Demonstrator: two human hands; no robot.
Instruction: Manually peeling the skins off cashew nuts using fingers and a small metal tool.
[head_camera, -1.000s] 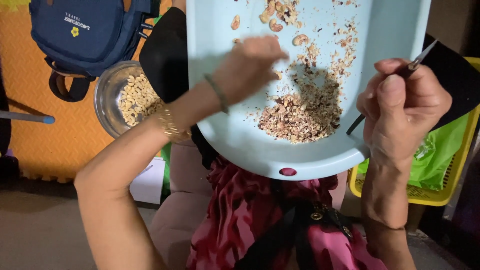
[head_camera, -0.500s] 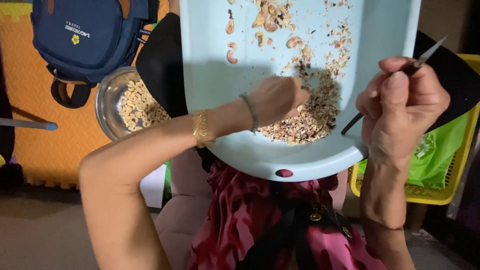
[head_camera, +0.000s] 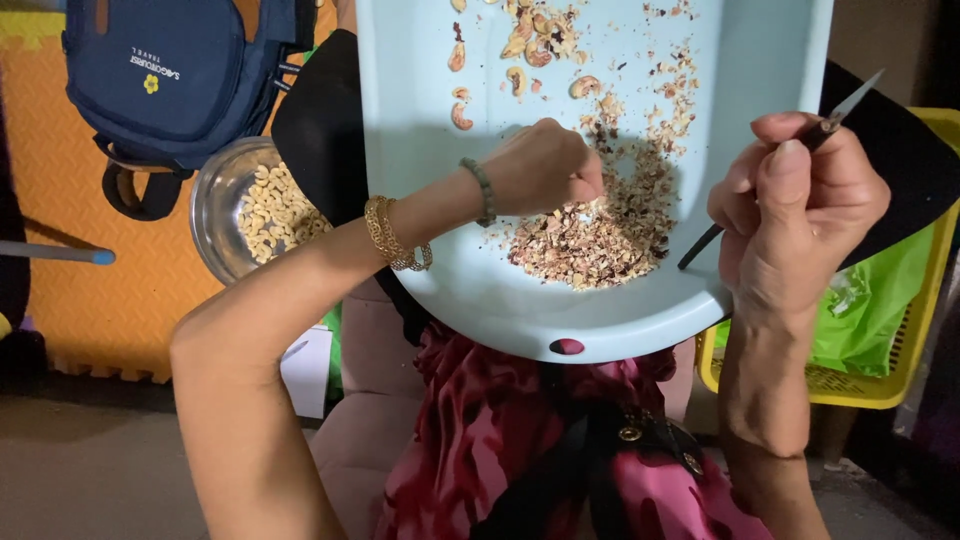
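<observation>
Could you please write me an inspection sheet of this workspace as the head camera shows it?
Surface: pale blue tray on the lap, strewn with skin flakes.
Job's things: heap of cashew skins near the tray's front; unpeeled cashews at its far end; steel bowl of peeled cashews left of the tray.
Clutter: nothing seen beyond loose flakes.
Hands: left hand closed, fingertips in the skin heap; whether it holds a nut cannot be told. Right hand gripping a small knife, blade pointing up and away.
Cables: nothing seen.
Surroundings: blue backpack on an orange mat; yellow basket with a green bag at right.
</observation>
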